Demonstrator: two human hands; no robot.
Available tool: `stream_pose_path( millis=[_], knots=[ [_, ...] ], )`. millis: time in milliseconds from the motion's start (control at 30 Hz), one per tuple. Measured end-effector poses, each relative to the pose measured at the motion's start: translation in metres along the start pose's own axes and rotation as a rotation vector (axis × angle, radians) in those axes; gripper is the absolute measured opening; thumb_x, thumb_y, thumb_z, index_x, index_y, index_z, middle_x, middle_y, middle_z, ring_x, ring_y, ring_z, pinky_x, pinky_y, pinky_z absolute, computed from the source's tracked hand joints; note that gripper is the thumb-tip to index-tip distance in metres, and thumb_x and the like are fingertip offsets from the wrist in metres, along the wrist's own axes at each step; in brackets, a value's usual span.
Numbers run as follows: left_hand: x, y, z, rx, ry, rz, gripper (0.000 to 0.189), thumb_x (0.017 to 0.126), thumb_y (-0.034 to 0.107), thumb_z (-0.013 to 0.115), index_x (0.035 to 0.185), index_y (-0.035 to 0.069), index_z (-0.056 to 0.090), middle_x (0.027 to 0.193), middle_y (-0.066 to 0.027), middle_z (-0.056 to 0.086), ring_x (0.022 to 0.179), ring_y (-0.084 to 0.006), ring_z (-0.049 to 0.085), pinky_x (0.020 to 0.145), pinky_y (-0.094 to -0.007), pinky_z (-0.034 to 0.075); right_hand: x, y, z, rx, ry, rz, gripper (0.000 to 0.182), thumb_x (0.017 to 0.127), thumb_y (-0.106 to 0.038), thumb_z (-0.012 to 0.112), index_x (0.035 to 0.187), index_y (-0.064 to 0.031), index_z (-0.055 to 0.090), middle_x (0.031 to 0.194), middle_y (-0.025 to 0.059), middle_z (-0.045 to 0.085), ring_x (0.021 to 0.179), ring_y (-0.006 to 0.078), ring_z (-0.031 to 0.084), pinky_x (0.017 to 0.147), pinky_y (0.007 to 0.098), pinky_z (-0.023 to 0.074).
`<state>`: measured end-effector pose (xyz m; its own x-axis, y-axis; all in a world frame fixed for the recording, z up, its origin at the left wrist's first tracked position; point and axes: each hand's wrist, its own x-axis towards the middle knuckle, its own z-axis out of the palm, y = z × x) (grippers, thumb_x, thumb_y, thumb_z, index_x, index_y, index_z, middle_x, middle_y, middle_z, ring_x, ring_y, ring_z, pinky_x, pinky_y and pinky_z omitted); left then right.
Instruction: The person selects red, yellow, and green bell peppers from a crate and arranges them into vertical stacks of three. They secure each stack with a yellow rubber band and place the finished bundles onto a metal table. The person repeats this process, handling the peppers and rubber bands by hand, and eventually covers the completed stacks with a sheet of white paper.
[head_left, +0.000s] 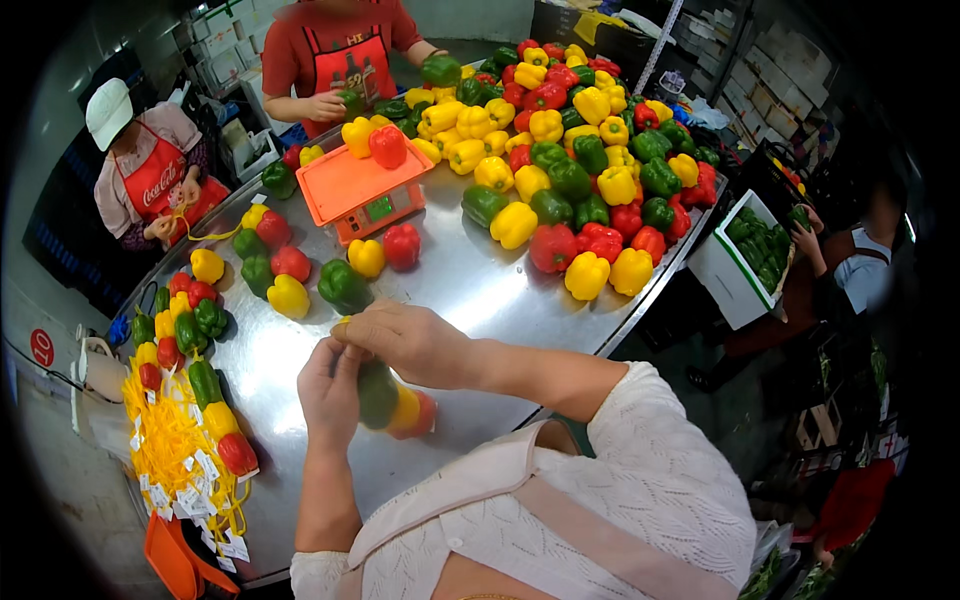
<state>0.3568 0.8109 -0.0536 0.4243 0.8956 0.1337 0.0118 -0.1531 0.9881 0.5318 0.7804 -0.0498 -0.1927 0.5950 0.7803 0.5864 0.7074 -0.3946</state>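
Observation:
Both my hands meet over the steel table (450, 277), at the top end of a net bag of bell peppers (394, 401), in which green, yellow and red show in a row. My left hand (332, 382) pinches the bag's gathered end from the left. My right hand (409, 341) closes on the same end from the right, with a bit of yellow at its fingertips. Just beyond them lies a loose green bell pepper (343, 286). An orange scale (360, 191) with a lit display carries a yellow and a red pepper.
A large heap of mixed peppers (555, 172) covers the back right. Filled pepper nets (204, 382) and yellow net strips with white tags (172, 442) lie at left. Two co-workers in red aprons (345, 67) stand across the table; another person is beside a white foam box (742, 255) at right.

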Motion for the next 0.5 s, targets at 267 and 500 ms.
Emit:
stream_pose_path(
  millis=[267, 500],
  knots=[
    [-0.004, -0.003, -0.005, 0.171, -0.052, 0.127, 0.005, 0.095, 0.002, 0.06, 0.099, -0.001, 0.06, 0.09, -0.0036, 0.065, 0.081, -0.0091, 0.06, 0.077, -0.0232, 0.05, 0.011, 0.003, -0.017, -0.052, -0.135, 0.135, 0.031, 0.081, -0.003, 0.064, 0.111, -0.0035, 0.059, 0.087, 0.0093, 0.065, 0.078, 0.0263, 0.064, 0.067, 0.0343, 0.0512],
    [-0.004, -0.007, -0.005, 0.099, -0.068, 0.05, 0.009, 0.09, 0.0, 0.063, 0.098, 0.0, 0.061, 0.091, -0.0048, 0.065, 0.084, -0.0122, 0.062, 0.078, -0.0263, 0.05, 0.018, 0.001, -0.031, 0.891, -0.391, 0.825, 0.021, 0.095, -0.016, 0.062, 0.111, -0.0024, 0.06, 0.077, 0.0008, 0.058, 0.069, 0.0081, 0.054, 0.065, 0.0231, 0.0445]
  ],
)
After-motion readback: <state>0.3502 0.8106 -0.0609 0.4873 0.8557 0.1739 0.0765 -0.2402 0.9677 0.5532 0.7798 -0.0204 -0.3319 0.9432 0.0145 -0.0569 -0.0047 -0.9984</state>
